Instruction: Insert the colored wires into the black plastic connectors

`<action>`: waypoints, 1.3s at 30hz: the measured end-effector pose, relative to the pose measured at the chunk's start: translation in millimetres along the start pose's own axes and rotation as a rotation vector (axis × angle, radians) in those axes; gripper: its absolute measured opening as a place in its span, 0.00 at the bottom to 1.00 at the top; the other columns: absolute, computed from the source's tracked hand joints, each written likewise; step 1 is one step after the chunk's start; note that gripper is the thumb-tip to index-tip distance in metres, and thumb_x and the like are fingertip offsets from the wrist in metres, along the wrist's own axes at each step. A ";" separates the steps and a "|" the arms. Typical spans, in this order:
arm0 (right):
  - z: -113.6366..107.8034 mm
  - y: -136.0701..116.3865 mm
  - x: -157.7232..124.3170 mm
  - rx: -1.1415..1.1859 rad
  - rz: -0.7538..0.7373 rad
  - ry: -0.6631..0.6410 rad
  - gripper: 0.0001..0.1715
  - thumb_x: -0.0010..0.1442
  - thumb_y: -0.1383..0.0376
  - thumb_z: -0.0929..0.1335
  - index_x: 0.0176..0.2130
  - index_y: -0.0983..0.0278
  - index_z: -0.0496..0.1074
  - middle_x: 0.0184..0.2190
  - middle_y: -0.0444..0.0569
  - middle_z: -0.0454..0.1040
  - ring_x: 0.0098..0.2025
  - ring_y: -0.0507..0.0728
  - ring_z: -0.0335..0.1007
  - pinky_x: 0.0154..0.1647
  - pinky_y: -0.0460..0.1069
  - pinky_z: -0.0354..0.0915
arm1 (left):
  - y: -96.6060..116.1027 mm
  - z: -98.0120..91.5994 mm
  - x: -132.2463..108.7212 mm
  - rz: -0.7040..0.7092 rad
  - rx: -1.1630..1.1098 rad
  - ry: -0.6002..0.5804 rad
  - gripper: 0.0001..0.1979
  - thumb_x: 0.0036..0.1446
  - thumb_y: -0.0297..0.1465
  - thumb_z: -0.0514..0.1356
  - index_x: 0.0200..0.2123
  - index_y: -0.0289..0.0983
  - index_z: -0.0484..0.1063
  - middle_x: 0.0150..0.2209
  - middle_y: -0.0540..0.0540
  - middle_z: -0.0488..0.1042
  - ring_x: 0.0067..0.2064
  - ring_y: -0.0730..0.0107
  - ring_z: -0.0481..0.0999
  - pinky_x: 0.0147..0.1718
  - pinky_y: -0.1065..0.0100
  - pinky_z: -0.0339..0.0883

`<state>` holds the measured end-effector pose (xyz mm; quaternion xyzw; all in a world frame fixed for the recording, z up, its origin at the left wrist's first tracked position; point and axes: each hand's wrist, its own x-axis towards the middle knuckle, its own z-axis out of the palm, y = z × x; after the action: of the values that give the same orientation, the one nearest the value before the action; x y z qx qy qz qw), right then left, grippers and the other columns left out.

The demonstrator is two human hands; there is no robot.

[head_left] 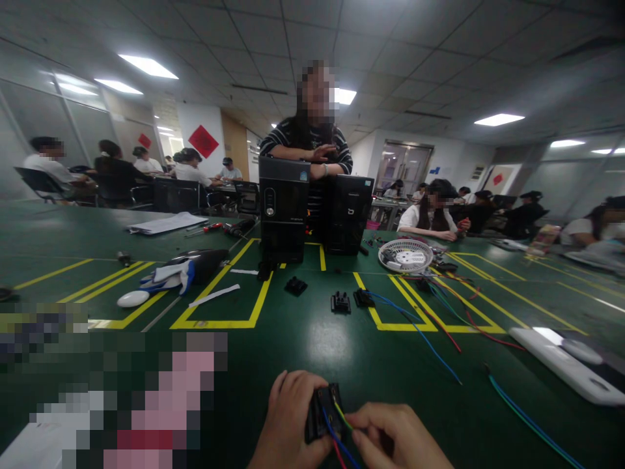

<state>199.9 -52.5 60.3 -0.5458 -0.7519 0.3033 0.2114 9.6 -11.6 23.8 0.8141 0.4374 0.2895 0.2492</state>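
Low in the head view, my left hand (291, 417) is wrapped round a small black plastic part (318, 402) with metal contacts, perhaps a socket or terminal housing. My right hand (398, 433) pinches a yellow-green wire (340, 412) between thumb and fingertips; the wire's end reaches into the black part. A blue wire (333, 431) also runs into that part, and a red wire (338, 451) hangs below it. Farther forward on the table lie similar black parts (340, 301), one of them with blue wire attached.
Two black computer towers (284, 215) stand across the green table, with a person (312, 137) leaning on them. A white round grille (406, 255) and loose wires (442, 326) lie to the right, near a white flat case (561, 365). Gloves (170, 277) and a white oval object (133, 299) are at left.
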 end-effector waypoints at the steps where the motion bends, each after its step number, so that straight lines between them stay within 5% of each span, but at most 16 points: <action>1: -1.5 -0.7 -0.4 -0.014 0.014 0.005 0.13 0.55 0.66 0.64 0.32 0.65 0.77 0.18 0.39 0.61 0.20 0.49 0.57 0.22 0.43 0.51 | 0.3 -0.1 0.1 -0.001 -0.004 -0.001 0.18 0.45 0.30 0.65 0.41 0.40 0.68 0.41 0.44 0.73 0.47 0.52 0.70 0.53 0.44 0.53; 9: -7.7 -3.4 -2.2 -0.048 0.066 0.107 0.14 0.56 0.63 0.63 0.32 0.64 0.77 0.19 0.41 0.63 0.22 0.51 0.60 0.24 0.45 0.53 | -3.0 0.1 -1.5 0.021 -0.015 0.014 0.19 0.44 0.28 0.65 0.42 0.41 0.68 0.42 0.45 0.73 0.48 0.52 0.70 0.53 0.45 0.53; 23: 8.4 3.0 0.9 0.099 0.012 0.053 0.15 0.57 0.62 0.64 0.34 0.67 0.78 0.17 0.39 0.59 0.20 0.49 0.54 0.21 0.44 0.50 | -3.5 1.0 -0.1 0.042 0.011 -0.015 0.19 0.45 0.29 0.64 0.42 0.40 0.67 0.42 0.45 0.73 0.47 0.52 0.70 0.53 0.44 0.52; 39: -0.5 -1.5 -0.5 -0.053 0.074 -0.041 0.11 0.53 0.69 0.65 0.32 0.66 0.77 0.19 0.40 0.64 0.21 0.49 0.58 0.22 0.43 0.51 | -1.3 -0.5 0.8 0.024 0.017 0.015 0.18 0.44 0.29 0.64 0.41 0.40 0.69 0.41 0.45 0.74 0.46 0.52 0.71 0.52 0.44 0.56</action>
<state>199.4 -53.2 61.7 -0.5721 -0.7433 0.3020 0.1702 8.9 -10.2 23.6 0.8192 0.4317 0.2949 0.2357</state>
